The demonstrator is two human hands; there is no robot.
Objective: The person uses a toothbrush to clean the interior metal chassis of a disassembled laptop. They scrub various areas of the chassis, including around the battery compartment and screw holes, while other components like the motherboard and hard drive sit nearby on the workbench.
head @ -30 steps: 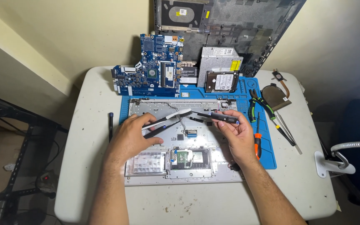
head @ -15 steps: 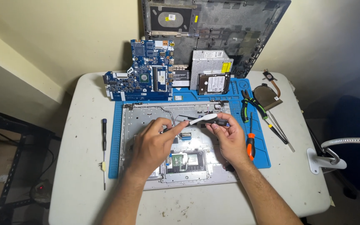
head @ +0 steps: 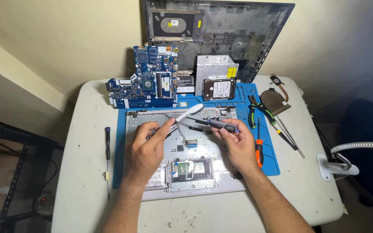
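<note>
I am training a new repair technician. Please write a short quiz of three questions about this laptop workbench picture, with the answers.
1. True or false: the left hand holds a white plastic pry tool.
2. What does the right hand hold? A) pliers B) a screwdriver C) a hard drive
3. Name the board lying behind the open laptop base, at the left of the blue mat.

Key
1. True.
2. B, a dark screwdriver; the green-handled pliers lie on the mat.
3. The blue motherboard.
</note>
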